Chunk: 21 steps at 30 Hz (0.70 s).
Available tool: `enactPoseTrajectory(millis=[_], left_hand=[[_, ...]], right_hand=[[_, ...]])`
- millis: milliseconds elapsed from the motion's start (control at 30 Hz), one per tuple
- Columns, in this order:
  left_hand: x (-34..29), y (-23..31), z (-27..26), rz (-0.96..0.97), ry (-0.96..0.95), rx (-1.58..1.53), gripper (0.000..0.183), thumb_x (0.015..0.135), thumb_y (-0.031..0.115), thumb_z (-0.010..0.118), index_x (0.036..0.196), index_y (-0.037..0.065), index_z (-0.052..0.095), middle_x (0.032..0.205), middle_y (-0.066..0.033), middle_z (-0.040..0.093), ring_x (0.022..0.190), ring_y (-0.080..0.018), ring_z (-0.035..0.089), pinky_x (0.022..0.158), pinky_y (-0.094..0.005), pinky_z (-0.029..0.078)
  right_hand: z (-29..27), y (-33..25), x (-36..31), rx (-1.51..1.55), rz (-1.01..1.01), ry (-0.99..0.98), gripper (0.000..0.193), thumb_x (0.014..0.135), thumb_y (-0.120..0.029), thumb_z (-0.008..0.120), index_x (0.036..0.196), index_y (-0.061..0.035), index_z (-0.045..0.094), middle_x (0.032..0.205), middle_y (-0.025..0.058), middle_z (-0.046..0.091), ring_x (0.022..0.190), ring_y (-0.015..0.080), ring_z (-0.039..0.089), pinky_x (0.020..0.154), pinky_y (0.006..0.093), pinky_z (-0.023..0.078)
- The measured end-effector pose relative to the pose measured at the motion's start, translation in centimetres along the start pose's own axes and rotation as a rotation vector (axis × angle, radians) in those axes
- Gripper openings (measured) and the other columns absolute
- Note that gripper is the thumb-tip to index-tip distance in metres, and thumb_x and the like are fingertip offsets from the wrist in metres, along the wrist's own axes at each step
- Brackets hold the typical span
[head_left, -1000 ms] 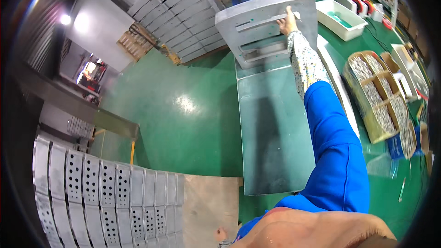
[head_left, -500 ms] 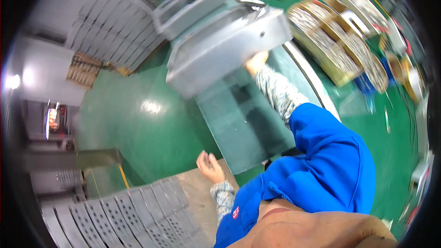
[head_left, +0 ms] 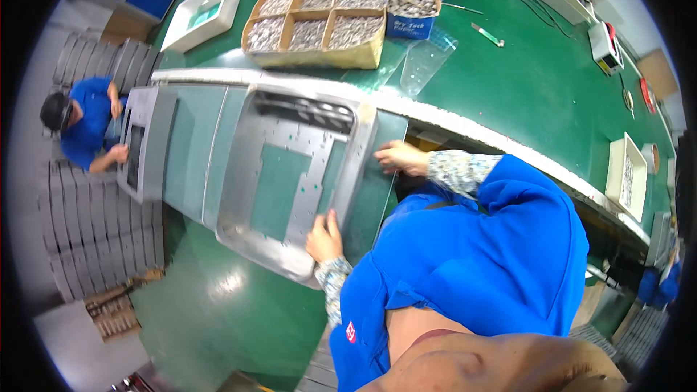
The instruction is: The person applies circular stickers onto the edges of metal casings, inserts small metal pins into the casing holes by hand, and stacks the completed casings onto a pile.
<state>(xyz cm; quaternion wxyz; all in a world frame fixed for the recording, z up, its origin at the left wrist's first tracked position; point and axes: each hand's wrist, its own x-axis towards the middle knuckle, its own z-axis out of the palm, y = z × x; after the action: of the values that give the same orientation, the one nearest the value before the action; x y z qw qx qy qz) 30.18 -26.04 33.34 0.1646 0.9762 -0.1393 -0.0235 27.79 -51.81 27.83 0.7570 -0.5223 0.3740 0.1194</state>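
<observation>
A grey sheet-metal housing, shaped like a shallow open box with large cut-outs in its floor, lies on the green-topped workbench. At its near rim is my left hand, thumb raised, gripping the edge; some of its fingertips are hard to make out. My right hand is just off the housing's right wall, palm down, its fingers loosely bent and apart with nothing in them. Farther left on the bench stands a second grey metal housing, with a co-worker's hand on it.
Beyond the bench's white edge, a green table holds a divided cardboard box of small metal parts, a blue box, white trays and a cutter knife. The co-worker is at the far left, near stacked grey housings.
The housing, lifted and tilted in my right hand before, now lies on the bench. My right hand has come off it, and my left hand has moved onto its rim. My view has turned right.
</observation>
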Motion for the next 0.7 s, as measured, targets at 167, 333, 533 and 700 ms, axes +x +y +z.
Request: enactPoseTrajectory(millis=[167,333,533,700], left_hand=[[-2.4,1.6,0.5,-0.148,-0.067,-0.062,0.035,0.085,0.043,0.049,0.077,0.011,0.061,0.068,-0.0146,0.062,0.065,-0.0358,0.059,0.056,-0.0462,0.044],[0.7,1.3,-1.2,-0.264,-0.422,-0.026,0.035,0.087,0.038,0.046,0.081,0.006,0.06,0.071,-0.0153,0.061,0.067,-0.0368,0.058,0.061,-0.0426,0.044],[7.0,4.7,-4.2,-0.152,0.058,-0.505,0.014,0.081,0.017,0.06,0.088,0.005,0.061,0.087,-0.0127,0.061,0.078,-0.028,0.058,0.068,-0.0367,0.046],[15.3,11.3,-7.9,0.201,0.282,-0.71,0.051,0.067,0.011,0.074,0.112,0.0,0.053,0.105,-0.0117,0.06,0.101,-0.0265,0.054,0.092,-0.0349,0.038]], right_hand=[[-17.1,-9.6,3.8,-0.626,-0.956,0.93,0.03,0.073,-0.021,0.064,0.096,-0.0024,0.059,0.091,0.0139,0.059,0.081,0.0273,0.057,0.072,0.0353,0.046],[-28.0,-12.4,11.1,-0.898,-0.045,1.152,0.06,0.067,-0.045,0.067,0.109,-0.0036,0.057,0.11,0.02,0.057,0.1,0.0341,0.055,0.083,0.0412,0.044],[-19.3,-15.4,3.9,-1.081,-0.732,0.688,0.015,0.069,-0.01,0.059,0.082,-0.0026,0.06,0.067,0.0078,0.056,0.06,0.0184,0.054,0.058,0.0294,0.044],[-1.0,-23.5,0.0,-0.841,-1.166,-0.546,0.013,0.068,-0.001,0.062,0.08,-0.0012,0.058,0.077,0.0093,0.056,0.072,0.0234,0.055,0.063,0.0311,0.043]])
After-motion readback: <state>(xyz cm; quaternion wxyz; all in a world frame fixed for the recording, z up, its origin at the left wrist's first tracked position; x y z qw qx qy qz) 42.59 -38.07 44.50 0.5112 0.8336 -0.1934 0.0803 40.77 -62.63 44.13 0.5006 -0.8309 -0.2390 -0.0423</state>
